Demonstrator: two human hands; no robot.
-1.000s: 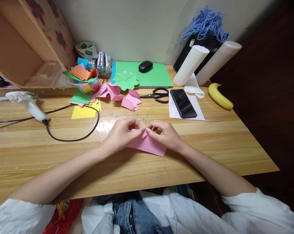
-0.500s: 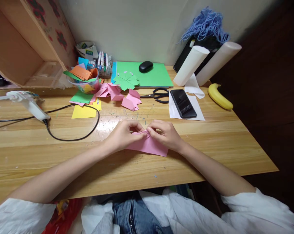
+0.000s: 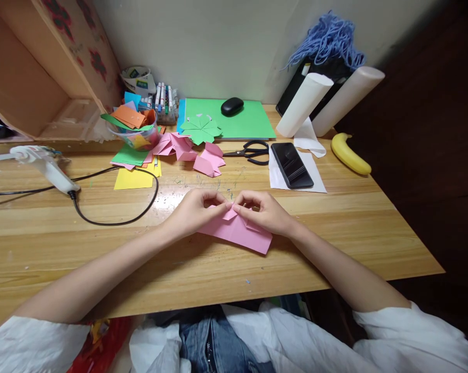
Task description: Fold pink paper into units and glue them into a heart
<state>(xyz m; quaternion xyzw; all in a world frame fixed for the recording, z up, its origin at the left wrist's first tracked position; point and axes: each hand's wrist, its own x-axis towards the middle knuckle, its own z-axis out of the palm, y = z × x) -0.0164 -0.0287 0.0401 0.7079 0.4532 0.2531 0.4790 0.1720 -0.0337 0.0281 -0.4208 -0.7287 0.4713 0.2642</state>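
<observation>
A folded pink paper (image 3: 242, 233) lies at a slant near the middle of the wooden table (image 3: 296, 264). My left hand (image 3: 197, 210) pinches its upper edge from the left, thumb and fingertips together. From the right, my right hand (image 3: 267, 211) pinches the same edge, its fingertips almost touching those of my left hand. Small folded flaps show under both thumbs. Beyond the hands are two folded pink pieces (image 3: 209, 159) (image 3: 175, 146) and a green cut paper shape (image 3: 201, 128).
Black scissors (image 3: 253, 152) and a phone (image 3: 292, 166) lie behind my hands, with a banana (image 3: 349, 154) to the right. At the left are a looped black cable (image 3: 113, 224), yellow paper (image 3: 133, 177) and a tub of paper scraps (image 3: 136, 135). A mouse (image 3: 232, 106) rests on green sheets.
The lower right corner of the pink paper has shifted slightly right and toward me. More of its folded flaps shows between my hands, which have moved only a little.
</observation>
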